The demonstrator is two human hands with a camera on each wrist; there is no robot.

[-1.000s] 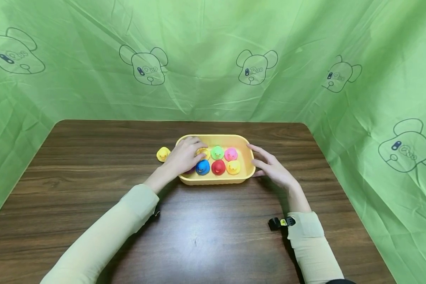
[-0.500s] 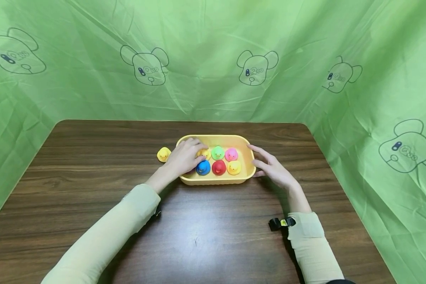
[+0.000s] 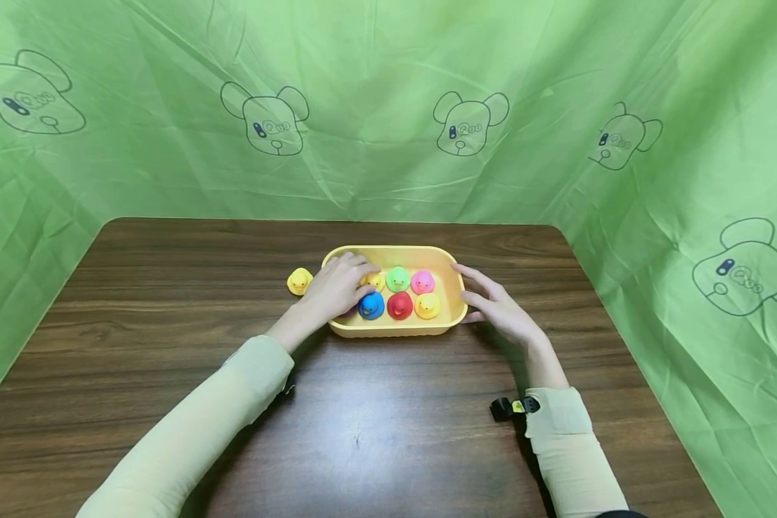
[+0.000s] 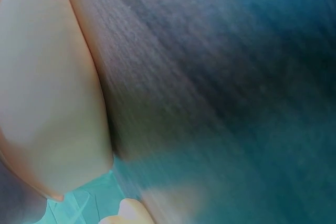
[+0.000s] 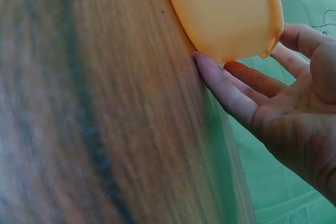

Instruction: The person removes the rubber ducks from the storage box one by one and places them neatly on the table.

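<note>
A yellow plastic basin (image 3: 398,332) on the table holds several small rubber ducks. My left hand (image 3: 337,284) reaches over its left end, finger and thumb on either side of a yellow rubber duck (image 3: 375,281); the other fingers' grip is hidden. Beside that duck are a green duck (image 3: 398,278) and a pink duck (image 3: 422,281); in front lie a blue duck (image 3: 371,306), a red duck (image 3: 399,306) and another yellow duck (image 3: 426,306). At the basin's right end, my right hand (image 3: 501,309) touches the wall with extended fingers (image 5: 226,85), also in the right wrist view.
One loose yellow duck (image 3: 299,281) sits on the brown wooden table (image 3: 168,309), just left of the basin. Green cloth (image 3: 369,173) hangs behind and beside the table. A black wrist camera (image 3: 501,409) is strapped near my right cuff.
Both hands stay almost where they were. The yellow duck by my left fingers shows slightly more clearly than one second ago; the whole view has shifted a little.
</note>
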